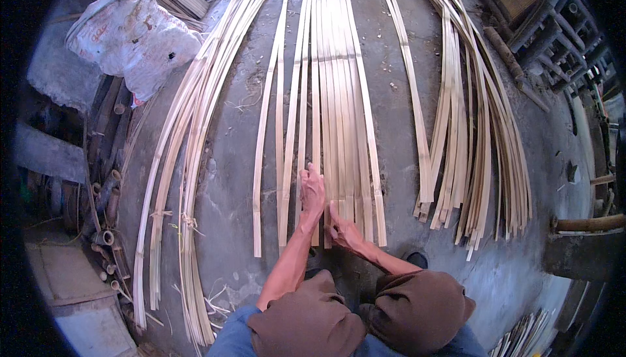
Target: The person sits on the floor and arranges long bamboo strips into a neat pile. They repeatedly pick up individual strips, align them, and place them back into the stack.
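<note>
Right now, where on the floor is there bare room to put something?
Bare floor lies between the left bundles and the middle strips, and between those strips and the right pile. It is crowded at the left hand and right hand, among closely laid strips.

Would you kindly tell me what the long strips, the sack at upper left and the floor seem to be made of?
Long strips: probably split bamboo, fairly smooth; pale tan with darker node-like bands.
Sack: perhaps woven plastic, though cloth is possible; whitish, creased, stained.
Floor: apparently concrete, worn; grey and patchy.
</note>
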Motion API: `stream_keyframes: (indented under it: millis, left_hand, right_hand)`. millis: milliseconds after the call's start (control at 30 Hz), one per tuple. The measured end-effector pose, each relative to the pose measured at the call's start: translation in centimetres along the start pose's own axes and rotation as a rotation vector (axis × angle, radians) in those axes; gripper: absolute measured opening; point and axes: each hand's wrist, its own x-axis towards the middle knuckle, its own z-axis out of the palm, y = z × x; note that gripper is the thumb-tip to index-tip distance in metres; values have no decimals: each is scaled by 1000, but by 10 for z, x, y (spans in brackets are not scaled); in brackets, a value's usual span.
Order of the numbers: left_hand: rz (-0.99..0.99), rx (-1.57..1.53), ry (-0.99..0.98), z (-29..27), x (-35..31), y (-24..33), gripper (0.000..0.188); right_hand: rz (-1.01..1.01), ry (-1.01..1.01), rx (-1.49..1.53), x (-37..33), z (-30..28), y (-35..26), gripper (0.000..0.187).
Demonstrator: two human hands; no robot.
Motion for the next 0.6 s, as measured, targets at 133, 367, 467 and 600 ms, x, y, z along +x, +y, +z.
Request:
stream_keyframes:
  millis: [133, 367, 467, 600]
  left_hand:
    - [47, 216, -38, 3, -7, -3, 55]
    - [34, 149, 7, 0, -14, -1, 59]
    - [8, 167, -9, 0, -12, -6, 57]
    - [39, 160, 54, -5, -13, -6, 52]
  right_hand:
    - [17, -9, -178, 4, -1, -5, 81]
    - [215, -157, 1, 5, -25, -35, 68]
    - [385, -240, 423, 8, -38, -47, 51]
    - [48, 43, 176, 15, -67, -84, 30]
